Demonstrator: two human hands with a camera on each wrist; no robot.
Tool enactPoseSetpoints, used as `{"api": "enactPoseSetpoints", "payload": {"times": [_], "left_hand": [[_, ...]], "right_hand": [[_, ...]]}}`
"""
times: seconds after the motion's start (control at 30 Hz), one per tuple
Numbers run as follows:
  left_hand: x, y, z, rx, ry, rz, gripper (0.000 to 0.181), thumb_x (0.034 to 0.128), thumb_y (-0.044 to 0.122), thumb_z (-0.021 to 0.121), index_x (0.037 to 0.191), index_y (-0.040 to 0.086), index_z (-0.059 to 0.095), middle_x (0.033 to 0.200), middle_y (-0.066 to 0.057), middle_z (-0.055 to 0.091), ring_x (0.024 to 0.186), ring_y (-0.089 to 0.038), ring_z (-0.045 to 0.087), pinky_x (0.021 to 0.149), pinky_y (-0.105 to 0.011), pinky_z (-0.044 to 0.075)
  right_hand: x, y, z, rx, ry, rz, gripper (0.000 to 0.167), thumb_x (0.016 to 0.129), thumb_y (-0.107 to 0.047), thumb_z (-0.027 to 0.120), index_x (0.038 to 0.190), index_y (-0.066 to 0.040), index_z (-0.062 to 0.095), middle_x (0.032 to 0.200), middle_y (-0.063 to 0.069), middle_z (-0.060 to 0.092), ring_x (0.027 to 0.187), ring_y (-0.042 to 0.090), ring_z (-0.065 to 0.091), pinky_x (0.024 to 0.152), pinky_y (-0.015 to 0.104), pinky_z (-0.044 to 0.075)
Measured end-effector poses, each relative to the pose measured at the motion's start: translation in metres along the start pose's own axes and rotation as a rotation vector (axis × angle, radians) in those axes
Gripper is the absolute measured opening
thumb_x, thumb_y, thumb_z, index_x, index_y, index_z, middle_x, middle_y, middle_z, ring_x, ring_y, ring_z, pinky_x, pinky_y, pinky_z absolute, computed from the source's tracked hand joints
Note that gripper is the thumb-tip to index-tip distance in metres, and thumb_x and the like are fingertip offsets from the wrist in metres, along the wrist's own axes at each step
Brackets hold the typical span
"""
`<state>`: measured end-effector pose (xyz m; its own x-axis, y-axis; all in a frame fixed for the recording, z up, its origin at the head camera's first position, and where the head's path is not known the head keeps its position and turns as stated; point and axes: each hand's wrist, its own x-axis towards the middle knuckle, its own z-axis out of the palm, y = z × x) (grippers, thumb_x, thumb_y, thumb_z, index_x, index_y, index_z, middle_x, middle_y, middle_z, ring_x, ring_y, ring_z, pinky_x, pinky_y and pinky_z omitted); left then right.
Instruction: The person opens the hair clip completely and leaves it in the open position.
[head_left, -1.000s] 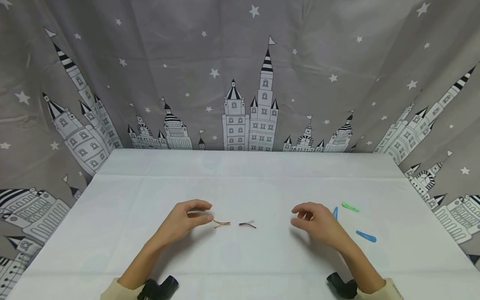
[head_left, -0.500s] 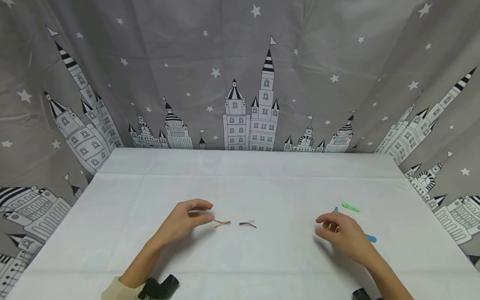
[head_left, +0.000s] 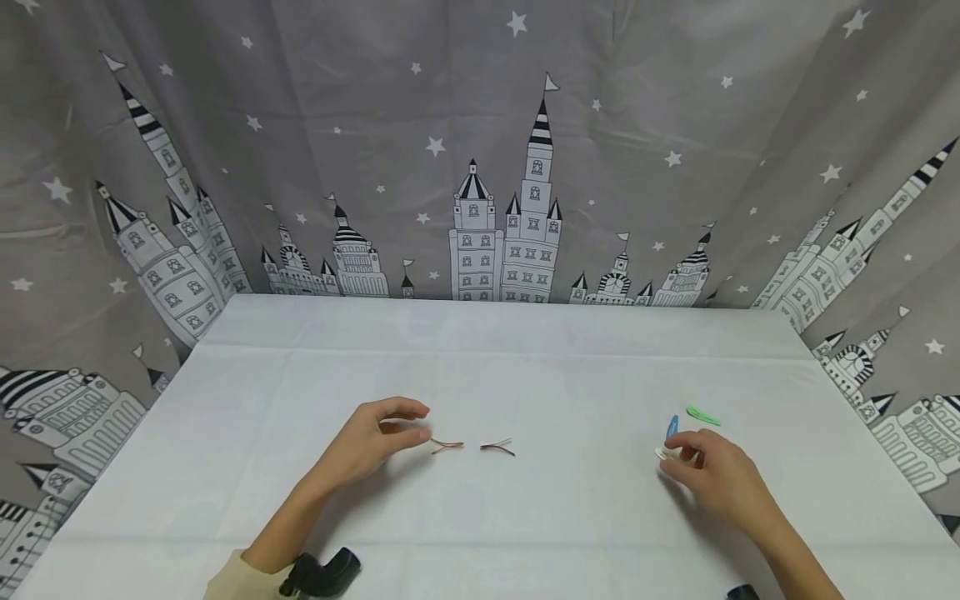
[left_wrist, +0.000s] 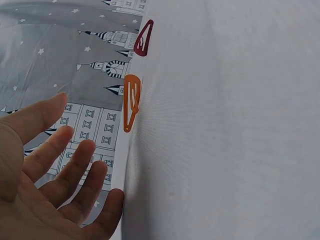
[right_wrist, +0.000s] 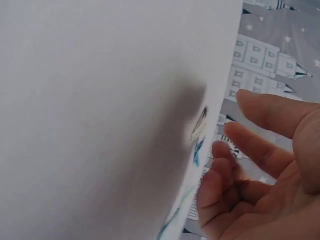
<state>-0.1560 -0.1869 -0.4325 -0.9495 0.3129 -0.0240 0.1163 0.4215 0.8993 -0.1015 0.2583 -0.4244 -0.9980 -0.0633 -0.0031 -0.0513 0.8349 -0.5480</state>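
In the head view my left hand [head_left: 378,437] hovers with loosely bent fingers beside an orange snap hair clip [head_left: 447,446]. A dark red snap hair clip [head_left: 497,447] lies to its right. The left wrist view shows the orange clip [left_wrist: 131,102] and the dark red one [left_wrist: 144,38] apart from my spread fingers. My right hand [head_left: 716,479] is over a whitish hair clip [head_left: 662,453], partly hidden by the fingertips. Just beyond lies a blue hair clip [head_left: 672,426]. In the right wrist view the whitish clip [right_wrist: 199,124] appears apart from the relaxed fingers.
A green hair clip [head_left: 703,415] lies beyond my right hand. All the clips lie on a white cloth-covered table [head_left: 480,517]. A grey curtain [head_left: 360,100] printed with castles and stars hangs behind the table's far edge.
My right hand has moved to the right, toward the clips on that side, and now covers the second blue clip. The whitish clip shows at its fingertips. My left hand has stayed put.
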Motion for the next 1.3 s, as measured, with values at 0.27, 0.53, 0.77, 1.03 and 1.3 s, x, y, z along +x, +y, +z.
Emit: {"api": "enactPoseSetpoints", "payload": {"times": [0.27,0.53,0.77,1.03,1.3], "left_hand": [[0.001,-0.001,0.000,0.009,-0.014,0.005,0.038,0.0901,0.025,0.074,0.119,0.002,0.067,0.123,-0.012,0.064,0.114,-0.037,0.060,0.093,-0.047,0.051],[0.002,-0.002,0.002,0.036,-0.016,-0.008,0.037,0.0892,0.027,0.075,0.118,0.005,0.068,0.122,-0.009,0.065,0.112,-0.035,0.061,0.093,-0.048,0.050],[0.001,-0.003,0.001,0.058,-0.044,0.019,0.038,0.0910,0.027,0.073,0.120,0.002,0.066,0.123,-0.012,0.064,0.111,-0.033,0.061,0.090,-0.047,0.051],[0.000,-0.003,0.001,0.060,-0.048,0.004,0.038,0.0906,0.027,0.073,0.120,0.003,0.066,0.123,-0.011,0.064,0.112,-0.030,0.061,0.091,-0.045,0.050],[0.000,-0.004,0.001,0.052,-0.062,0.033,0.038,0.0913,0.026,0.073,0.120,0.002,0.066,0.123,-0.011,0.064,0.113,-0.030,0.060,0.092,-0.045,0.049]], "right_hand": [[0.004,0.015,-0.001,0.028,-0.057,0.059,0.025,0.085,-0.021,0.077,0.102,-0.003,0.071,0.081,0.000,0.055,0.072,0.016,0.049,0.059,0.029,0.041],[0.004,0.016,0.002,0.013,-0.053,0.060,0.022,0.086,-0.017,0.075,0.101,-0.003,0.071,0.084,0.001,0.056,0.078,0.018,0.049,0.066,0.033,0.042],[0.006,0.016,0.004,0.016,-0.068,0.066,0.020,0.086,-0.012,0.074,0.104,-0.002,0.071,0.087,0.002,0.057,0.080,0.019,0.048,0.068,0.034,0.042],[0.005,0.016,0.005,0.056,-0.052,0.049,0.011,0.085,-0.008,0.075,0.095,-0.006,0.072,0.092,0.002,0.061,0.082,0.018,0.050,0.071,0.033,0.044],[0.003,0.016,0.005,0.067,-0.051,0.041,0.003,0.086,-0.013,0.074,0.087,-0.011,0.072,0.087,0.000,0.057,0.080,0.017,0.048,0.067,0.029,0.041]]}}
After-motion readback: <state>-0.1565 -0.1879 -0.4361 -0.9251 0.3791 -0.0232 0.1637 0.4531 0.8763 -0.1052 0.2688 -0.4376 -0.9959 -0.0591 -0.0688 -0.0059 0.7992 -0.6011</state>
